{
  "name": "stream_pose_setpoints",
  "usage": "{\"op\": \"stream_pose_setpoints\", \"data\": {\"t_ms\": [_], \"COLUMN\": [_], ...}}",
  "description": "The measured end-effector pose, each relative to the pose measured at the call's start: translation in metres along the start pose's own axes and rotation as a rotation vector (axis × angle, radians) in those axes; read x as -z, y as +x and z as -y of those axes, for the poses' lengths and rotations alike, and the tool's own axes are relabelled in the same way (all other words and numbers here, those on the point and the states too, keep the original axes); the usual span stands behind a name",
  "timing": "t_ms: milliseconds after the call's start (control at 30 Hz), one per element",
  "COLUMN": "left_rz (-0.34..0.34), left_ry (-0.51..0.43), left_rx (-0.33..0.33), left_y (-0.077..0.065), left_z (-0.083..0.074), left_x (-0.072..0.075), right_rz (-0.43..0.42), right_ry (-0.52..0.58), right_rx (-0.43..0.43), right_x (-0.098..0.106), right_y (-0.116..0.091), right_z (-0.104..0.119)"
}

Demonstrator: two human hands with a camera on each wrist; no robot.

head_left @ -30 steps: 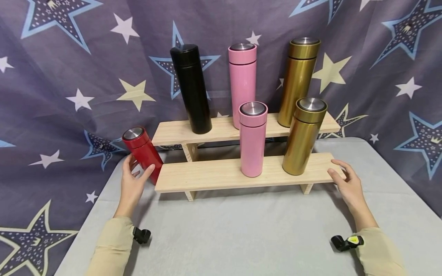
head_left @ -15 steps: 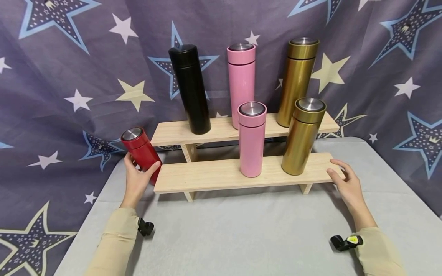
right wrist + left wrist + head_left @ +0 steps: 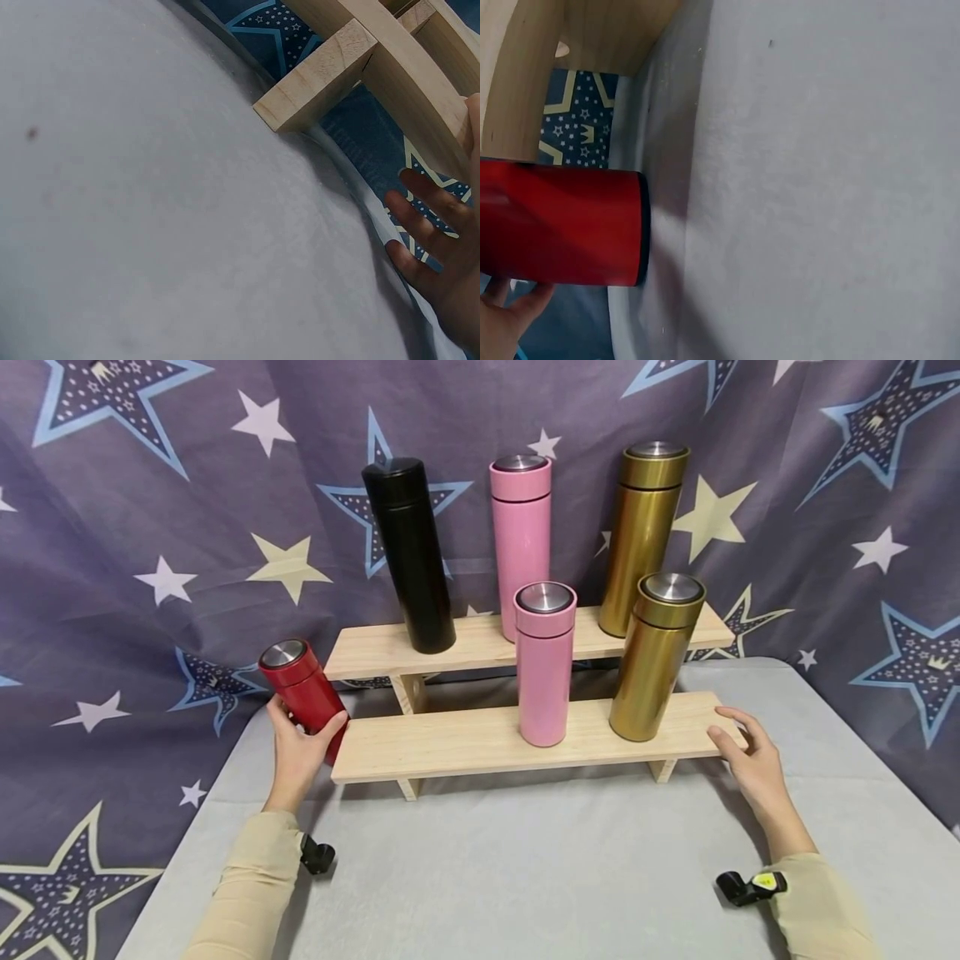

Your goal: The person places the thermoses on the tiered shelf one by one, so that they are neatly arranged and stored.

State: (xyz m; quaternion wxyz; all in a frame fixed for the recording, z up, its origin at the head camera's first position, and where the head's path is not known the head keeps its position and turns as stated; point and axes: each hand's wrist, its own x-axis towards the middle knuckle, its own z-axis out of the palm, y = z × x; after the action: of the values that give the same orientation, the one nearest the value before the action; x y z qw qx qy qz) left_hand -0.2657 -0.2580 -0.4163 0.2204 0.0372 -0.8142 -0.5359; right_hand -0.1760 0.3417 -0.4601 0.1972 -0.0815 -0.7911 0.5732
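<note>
My left hand holds a red thermos bottle with a steel-topped lid, fingers on its far left side and thumb across its near side. It stands beside the left end of the lower wooden shelf. In the left wrist view, the bottle's dark base is close to the tablecloth; whether it touches, I cannot tell. My right hand rests at the shelf's right end, thumb and index finger against the board. In the right wrist view its other fingers hang loose beside the wood.
The lower shelf carries a pink bottle and a gold bottle. Behind, the upper shelf holds taller black, pink and gold bottles. A grey cloth covers the table; a starred curtain hangs behind.
My left hand has moved slightly forward and right, and its thumb has closed onto the red bottle. The right hand stays at the shelf end. The whole view has drifted slightly.
</note>
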Motion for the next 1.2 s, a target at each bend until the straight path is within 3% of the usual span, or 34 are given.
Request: {"op": "stream_pose_setpoints", "data": {"t_ms": [567,933,1200], "left_rz": [-0.101,-0.142,-0.171], "left_ry": [-0.013,-0.160,-0.143], "left_rx": [0.011,0.023,0.004], "left_y": [-0.003,-0.011,-0.017], "left_z": [-0.004,-0.023,-0.036], "left_x": [0.001,0.020,0.038], "right_rz": [-0.001,0.001,0.006], "right_ry": [-0.012,-0.030,-0.016], "right_rx": [0.003,-0.009,-0.013], "right_x": [0.000,0.000,0.001], "right_y": [0.000,0.001,0.000], "right_z": [0.000,0.001,0.000]}}
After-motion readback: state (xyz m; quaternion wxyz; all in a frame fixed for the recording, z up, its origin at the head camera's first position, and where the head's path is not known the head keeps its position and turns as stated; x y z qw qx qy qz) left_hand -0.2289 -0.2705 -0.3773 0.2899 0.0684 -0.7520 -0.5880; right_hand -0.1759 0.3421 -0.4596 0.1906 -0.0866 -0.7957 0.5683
